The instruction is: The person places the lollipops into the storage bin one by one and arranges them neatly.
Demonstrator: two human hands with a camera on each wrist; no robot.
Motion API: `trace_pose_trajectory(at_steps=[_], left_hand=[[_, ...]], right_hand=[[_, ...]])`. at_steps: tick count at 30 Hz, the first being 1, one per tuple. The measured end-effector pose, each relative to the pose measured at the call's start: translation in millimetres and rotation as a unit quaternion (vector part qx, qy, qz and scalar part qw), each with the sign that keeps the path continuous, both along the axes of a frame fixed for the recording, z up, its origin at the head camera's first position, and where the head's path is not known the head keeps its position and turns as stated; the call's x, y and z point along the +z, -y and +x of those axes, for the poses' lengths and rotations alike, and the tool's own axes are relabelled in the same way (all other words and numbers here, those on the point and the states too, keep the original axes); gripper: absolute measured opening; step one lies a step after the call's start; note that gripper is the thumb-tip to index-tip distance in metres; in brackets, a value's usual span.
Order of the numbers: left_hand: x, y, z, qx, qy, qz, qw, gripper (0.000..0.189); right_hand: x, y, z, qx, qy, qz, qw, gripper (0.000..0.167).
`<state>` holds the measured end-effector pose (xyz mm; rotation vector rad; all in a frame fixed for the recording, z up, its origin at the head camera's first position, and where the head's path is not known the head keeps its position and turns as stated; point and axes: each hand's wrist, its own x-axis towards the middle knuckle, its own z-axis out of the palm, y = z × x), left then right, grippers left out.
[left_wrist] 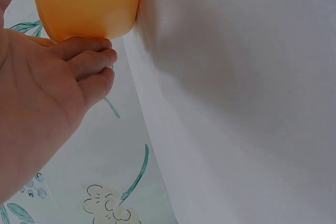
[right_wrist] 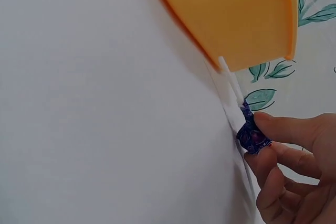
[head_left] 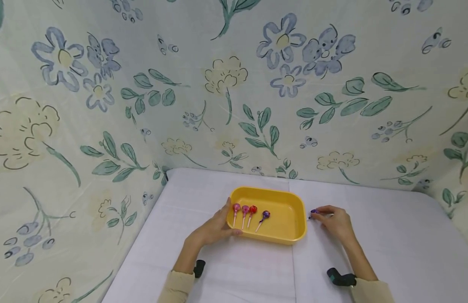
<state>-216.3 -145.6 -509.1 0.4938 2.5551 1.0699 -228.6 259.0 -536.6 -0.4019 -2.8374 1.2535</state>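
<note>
A yellow tray [head_left: 284, 225] lies on the white-covered table. Two pink lollipops, one pink lollipop [head_left: 236, 208] being the leftmost, lie in its left half beside a red lollipop [head_left: 253, 209]. Nearer the tray's middle is a purple lollipop [head_left: 265, 215]. My left hand [head_left: 215, 227] grips the tray's left end, its thumb at the front side; in the left wrist view its fingers [left_wrist: 94, 64] bend against the outer wall. Just right of the tray, my right hand [head_left: 337, 223] pinches another purple lollipop [right_wrist: 253, 136] by its wrapped head, the white stick pointing towards the tray.
A flowered cloth [head_left: 226, 105] hangs behind the table and along its left side. The white tablecloth [head_left: 252, 269] has a crease running front to back. A dark wrist device [head_left: 341, 278] sits at the right wrist, and another dark device [head_left: 199, 268] at the left.
</note>
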Motion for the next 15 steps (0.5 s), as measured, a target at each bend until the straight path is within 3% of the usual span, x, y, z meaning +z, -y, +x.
trace_pose_trajectory(at_steps=[3, 7, 11, 15], left_hand=[[-0.2, -0.6, 0.0, 0.0, -0.001, 0.0, 1.0, 0.113], [0.8, -1.0, 0.8, 0.0, 0.001, 0.001, 1.0, 0.113], [1.4, -0.9, 1.1, 0.002, 0.004, -0.001, 1.0, 0.114], [1.4, -0.8, 0.5, 0.005, 0.009, -0.003, 0.9999, 0.115]], right_hand=[[1.2, -3.5, 0.7, 0.008, -0.005, -0.011, 0.9999, 0.039], [6.3, -10.2, 2.1, -0.014, -0.016, -0.018, 0.9996, 0.04], [18.4, -15.1, 1.1, -0.046, -0.066, -0.034, 0.9962, 0.039], [34.1, -8.3, -1.1, -0.043, -0.109, -0.058, 0.9914, 0.042]])
